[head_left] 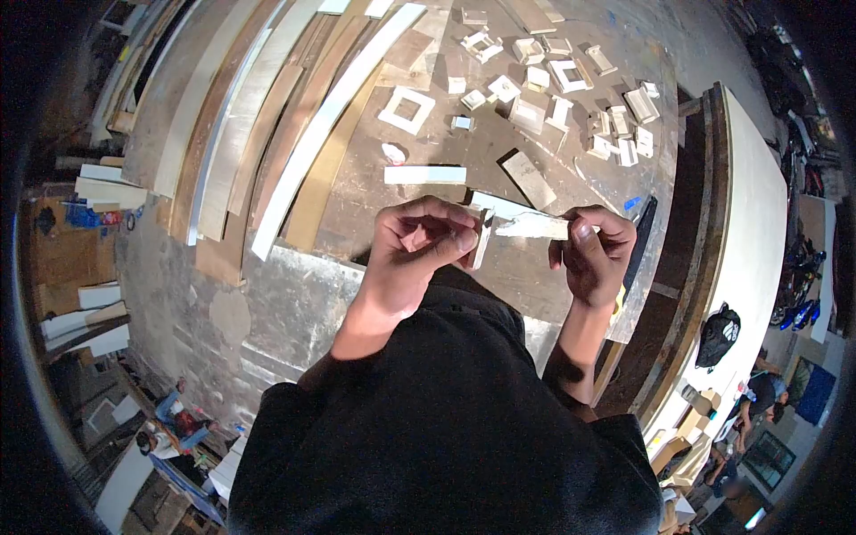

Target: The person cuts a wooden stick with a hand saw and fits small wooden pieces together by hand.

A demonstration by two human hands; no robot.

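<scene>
Thumb and fingertips of the left hand (415, 239) nipped together on a small wooden piece (481, 241), roughly upright in the grip, remaining fingers curled. Thumb and bent fingers of the right hand (599, 254) pinched on one end of a pale splintered strip (533, 224), ragged along its edge, reaching across toward the left-hand piece. Contact between the two pieces unclear from this angle. Both pieces up in front of the dark shirt (428, 410), above a worn worktable (508, 276). Just beyond, lying on the table, a plain white strip (425, 175) and a rectangular block (528, 178). Farther off, a flat square frame (407, 111) near a loose scatter of small wooden parts (641, 105). To the left, long boards (312, 143) side by side. To the right, past the table edge, a black cap (719, 337) on a pale panel (753, 205).
</scene>
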